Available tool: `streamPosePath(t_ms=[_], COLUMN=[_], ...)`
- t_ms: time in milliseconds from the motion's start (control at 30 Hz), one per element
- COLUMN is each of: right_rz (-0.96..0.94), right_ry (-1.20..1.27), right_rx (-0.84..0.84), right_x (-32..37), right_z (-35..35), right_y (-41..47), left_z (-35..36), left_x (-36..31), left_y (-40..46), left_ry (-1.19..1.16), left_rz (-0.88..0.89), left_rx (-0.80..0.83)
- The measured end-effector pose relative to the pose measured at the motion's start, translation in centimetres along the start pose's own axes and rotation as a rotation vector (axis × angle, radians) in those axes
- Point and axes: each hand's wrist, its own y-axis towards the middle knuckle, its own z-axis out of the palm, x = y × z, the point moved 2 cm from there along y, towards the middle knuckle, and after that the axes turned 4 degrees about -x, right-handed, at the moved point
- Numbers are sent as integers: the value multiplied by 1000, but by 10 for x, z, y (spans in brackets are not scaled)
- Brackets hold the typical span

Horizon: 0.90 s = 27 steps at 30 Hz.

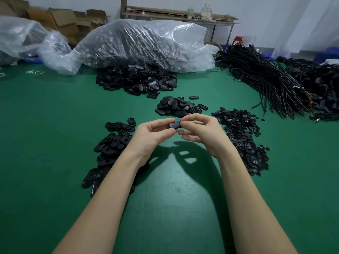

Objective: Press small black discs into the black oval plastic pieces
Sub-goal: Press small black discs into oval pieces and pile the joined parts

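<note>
Pinching one black oval piece [175, 124] between them, both hands hold it up above the green desk [55, 125], in the middle of the view. The left hand [153, 132] grips its near end between thumb and fingertips; the right hand [199, 130] curls thumb and forefinger round the far end, the other fingers tucked beneath. Whether a small disc is already under the right fingertips cannot be told; they hide that spot.

To do this step well, I judge the disc should sit square over its seat before any force goes on, the left hand bracing the piece from behind while the right thumb pushes straight in, not at a slant, until it lies flush.

Counts: one piece in hand, two hands. Just left of the left hand lies one heap of oval pieces showing their hollow side [110, 149]; just beyond the hands one smaller heap of ovals [178, 107]; right of the right hand one spread of small black discs [242, 138]; each is too many to count. Farther off are a bigger heap of ovals [136, 80], clear plastic bags [143, 43] and bundled black cables [266, 79].
</note>
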Motion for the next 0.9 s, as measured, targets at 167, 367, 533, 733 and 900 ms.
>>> streamPosePath(t_ms=[167, 367, 533, 733, 900], right_rz=[58, 31, 26, 7, -13], right_ry=[102, 54, 28, -75, -112], right_rx=[10, 15, -3, -50, -77], right_x=[0, -2, -4, -6, -6], right_z=[1, 5, 9, 11, 11], right_y=[-1, 0, 0, 2, 3], left_z=[0, 6, 7, 4, 4], left_x=[-1, -1, 3, 4, 2], left_y=[-1, -1, 1, -1, -1], left_ry=[11, -53, 17, 60, 29], left_rz=[8, -54, -23, -24, -46], left_rx=[-9, -120, -204, -232, -214])
